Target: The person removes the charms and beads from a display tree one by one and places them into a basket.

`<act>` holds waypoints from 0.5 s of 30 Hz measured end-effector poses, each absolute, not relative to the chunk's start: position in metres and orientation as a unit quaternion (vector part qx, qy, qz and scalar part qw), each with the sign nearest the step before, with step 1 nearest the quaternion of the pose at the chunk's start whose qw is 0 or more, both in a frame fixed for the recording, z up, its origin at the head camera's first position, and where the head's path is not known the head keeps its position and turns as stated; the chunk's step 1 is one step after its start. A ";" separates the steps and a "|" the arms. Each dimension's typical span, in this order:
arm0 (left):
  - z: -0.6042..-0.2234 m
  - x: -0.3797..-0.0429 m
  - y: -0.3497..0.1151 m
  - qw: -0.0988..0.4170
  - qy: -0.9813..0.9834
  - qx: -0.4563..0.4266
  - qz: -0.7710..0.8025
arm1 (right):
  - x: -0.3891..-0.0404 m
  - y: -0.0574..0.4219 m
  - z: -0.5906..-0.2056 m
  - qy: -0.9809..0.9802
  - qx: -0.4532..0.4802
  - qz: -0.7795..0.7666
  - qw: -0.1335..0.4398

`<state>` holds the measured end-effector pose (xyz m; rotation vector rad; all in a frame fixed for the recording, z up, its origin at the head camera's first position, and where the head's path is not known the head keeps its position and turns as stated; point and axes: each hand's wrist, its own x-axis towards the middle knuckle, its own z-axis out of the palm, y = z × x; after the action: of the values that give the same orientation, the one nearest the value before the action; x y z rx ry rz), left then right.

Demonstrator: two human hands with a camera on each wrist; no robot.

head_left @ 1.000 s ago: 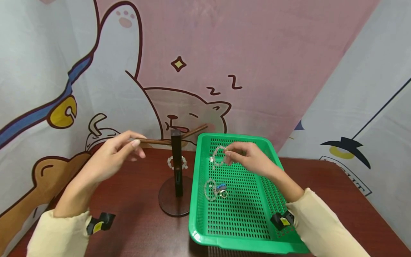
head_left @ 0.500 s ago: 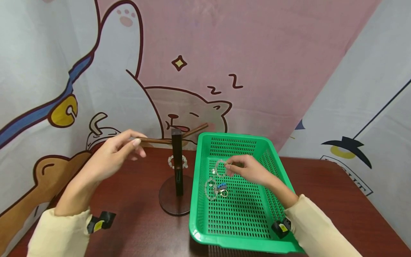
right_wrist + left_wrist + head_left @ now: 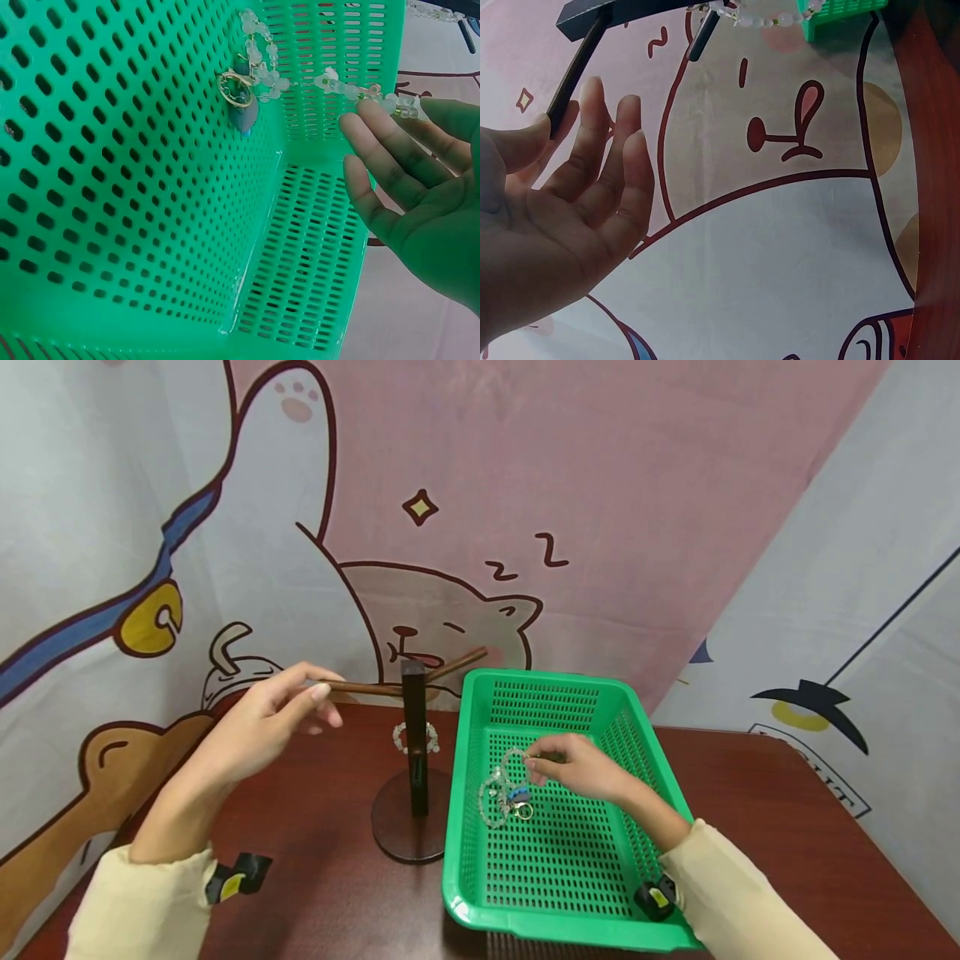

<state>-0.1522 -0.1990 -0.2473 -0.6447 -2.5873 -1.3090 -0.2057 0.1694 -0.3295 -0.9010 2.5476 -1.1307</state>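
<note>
From my remote seat, I see the left hand (image 3: pixel 258 731) pinch the free end of a wooden rod (image 3: pixel 367 689), which runs rightward to its stand (image 3: pixel 415 743). One bead bracelet (image 3: pixel 434 742) shows behind the post. In the green basket (image 3: pixel 453 860) on the table (image 3: pixel 300 877), a second bracelet (image 3: pixel 482 802) lies beside a blue charm (image 3: pixel 518 795). Just to its right, my right hand (image 3: pixel 577 767) pinches a third bracelet (image 3: pixel 507 763), low inside the basket; I can't tell whether the two touch. The rod lies to the right hand's left, across the basket's rim.
</note>
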 end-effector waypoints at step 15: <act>-0.248 -0.153 -0.199 0.091 -0.871 -0.218 -0.431 | -0.208 0.175 -0.332 0.868 -0.308 -0.376 0.104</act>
<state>-0.1529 -0.1992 -0.2483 -0.6472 -2.5884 -1.2819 -0.2076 0.1746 -0.3318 -0.9099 2.5588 -1.1094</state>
